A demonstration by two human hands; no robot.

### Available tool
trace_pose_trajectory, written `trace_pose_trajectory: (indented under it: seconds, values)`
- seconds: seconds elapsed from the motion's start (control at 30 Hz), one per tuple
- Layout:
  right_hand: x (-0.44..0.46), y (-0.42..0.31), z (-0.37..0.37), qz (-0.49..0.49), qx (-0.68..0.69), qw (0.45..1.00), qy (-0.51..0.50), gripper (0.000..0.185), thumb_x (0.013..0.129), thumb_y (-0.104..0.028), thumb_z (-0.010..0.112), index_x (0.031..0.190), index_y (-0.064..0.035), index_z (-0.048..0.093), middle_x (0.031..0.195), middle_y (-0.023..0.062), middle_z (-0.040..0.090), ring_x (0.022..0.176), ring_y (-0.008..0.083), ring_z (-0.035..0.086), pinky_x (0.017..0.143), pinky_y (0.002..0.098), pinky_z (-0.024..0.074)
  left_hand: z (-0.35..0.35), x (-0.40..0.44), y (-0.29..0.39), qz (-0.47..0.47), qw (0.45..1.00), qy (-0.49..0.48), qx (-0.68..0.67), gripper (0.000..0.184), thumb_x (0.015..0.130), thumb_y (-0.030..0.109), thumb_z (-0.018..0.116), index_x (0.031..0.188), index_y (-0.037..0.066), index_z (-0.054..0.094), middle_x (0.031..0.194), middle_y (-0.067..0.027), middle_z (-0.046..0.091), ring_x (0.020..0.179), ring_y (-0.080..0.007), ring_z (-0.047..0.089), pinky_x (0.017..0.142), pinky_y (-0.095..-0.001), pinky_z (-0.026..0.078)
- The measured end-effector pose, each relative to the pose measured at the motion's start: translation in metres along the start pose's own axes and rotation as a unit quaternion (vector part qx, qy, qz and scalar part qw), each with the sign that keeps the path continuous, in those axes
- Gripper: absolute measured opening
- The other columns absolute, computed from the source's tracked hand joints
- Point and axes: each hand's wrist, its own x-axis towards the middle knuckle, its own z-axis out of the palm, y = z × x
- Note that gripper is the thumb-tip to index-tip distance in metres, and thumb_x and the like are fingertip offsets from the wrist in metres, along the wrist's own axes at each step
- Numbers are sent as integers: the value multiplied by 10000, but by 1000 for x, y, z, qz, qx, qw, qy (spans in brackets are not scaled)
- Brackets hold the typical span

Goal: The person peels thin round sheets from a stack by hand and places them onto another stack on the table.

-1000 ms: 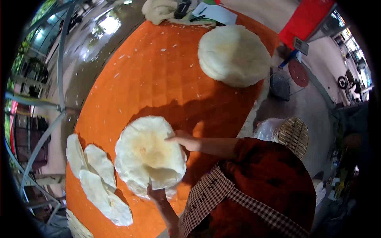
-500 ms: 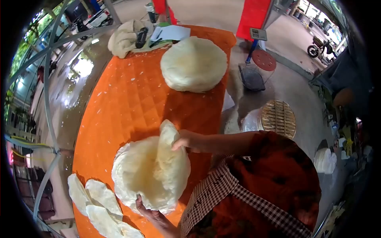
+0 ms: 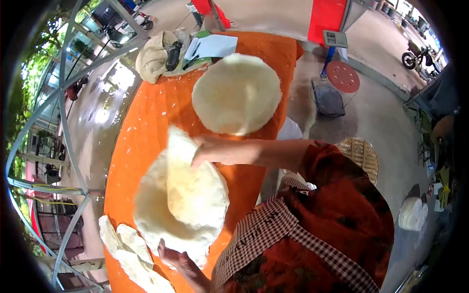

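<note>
One lifted sheet (image 3: 190, 190) in the right hand (image 3: 215, 149)

We see the right hand's fingers closed over the upper edge of the thin, pale sheet, part of which stands folded up above the near stack (image 3: 198, 246). The left hand (image 3: 178, 259) sits at that stack's lower rim, thumb raised and apart; its other fingers are partly hidden, so we cannot tell whether it grips anything.

Just beside the near stack we find several folded sheets (image 3: 132, 254), overlapping. All lie on an orange tablecloth (image 3: 137, 134). Farther along it we see a second round stack (image 3: 234, 93), then a sheet of white paper (image 3: 220, 45) with a pen (image 3: 195, 50) and a bunched beige cloth (image 3: 151, 56) bearing a dark object (image 3: 173, 56) we cannot identify.

Off the table, we notice a platform scale (image 3: 330, 100), a round red perforated stool seat (image 3: 343, 76) and a woven basket lid (image 3: 359, 156); a motorbike (image 3: 413, 58) stands well apart.
</note>
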Motion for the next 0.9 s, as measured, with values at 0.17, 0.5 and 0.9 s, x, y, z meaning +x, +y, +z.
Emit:
trace_pose_trajectory:
  seconds: [0.17, 0.5, 0.9]
  values:
    - [45, -115, -68, -78, -282, 936, -195, 324, 622, -67, 657, 911, 70, 605, 812, 173, 652, 734, 231, 628, 641, 359, 493, 112, -29, 2, -404, 666, 36, -627, 631, 882, 400, 587, 1373, 50, 399, 1423, -226, 380, 1280, -358, 414, 1030, -577, 361]
    - [75, -293, -98, -81, -613, 681, -392, 262, 586, -66, 598, 817, 56, 600, 689, 165, 586, 630, 247, 535, 575, 405, 431, 293, 43, 61, -395, 878, -19, -270, 505, 941, 208, 558, 1378, 40, 372, 1372, -116, 421, 1236, -246, 442, 1026, -419, 396]
    - [13, -357, -130, 19, -763, 601, -237, 421, 649, -117, 726, 1041, 13, 644, 873, 122, 672, 808, 201, 625, 737, 351, 511, 347, 39, 49, -306, 695, -157, -632, 658, 867, 208, 646, 1425, 44, 340, 1418, -133, 412, 1263, -230, 434, 1040, -344, 394]
